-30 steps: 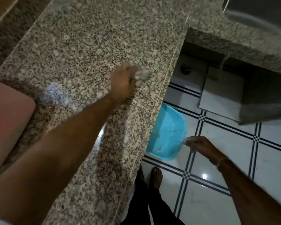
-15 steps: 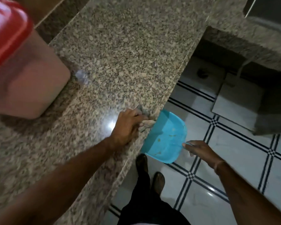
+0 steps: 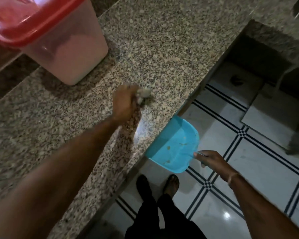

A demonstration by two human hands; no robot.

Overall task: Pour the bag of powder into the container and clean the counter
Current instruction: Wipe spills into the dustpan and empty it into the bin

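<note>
Since half a second ago, our left hand (image 3: pixel 126 102) has moved away from the counter's front edge, back onto the granite counter (image 3: pixel 162 49), and now it is further from the dustpan. Our fingers are closed around a small greyish cloth (image 3: pixel 144 94); the cloth comes out past the fingertips on the far side of the hand and it touches the stone. The hand and the cloth are blurred, so we cannot tell more about how the cloth is folded.

Our right hand (image 3: pixel 212 160) is below the counter level, over the tiled floor (image 3: pixel 257 161). Its fingers are closed on the handle of the blue dustpan (image 3: pixel 176 147), at the pan's near right corner. The open mouth of the pan is just beside the front edge of the counter, and a few small brownish spots lie inside it.

We see the container (image 3: pixel 66 47) on the counter, to the far left of our left hand and well apart from it. It is pink and translucent, with pale powder inside, and the red lid (image 3: pixel 24 19) is on top.

Our two feet (image 3: pixel 157 185) stand on the floor close to the counter.
</note>
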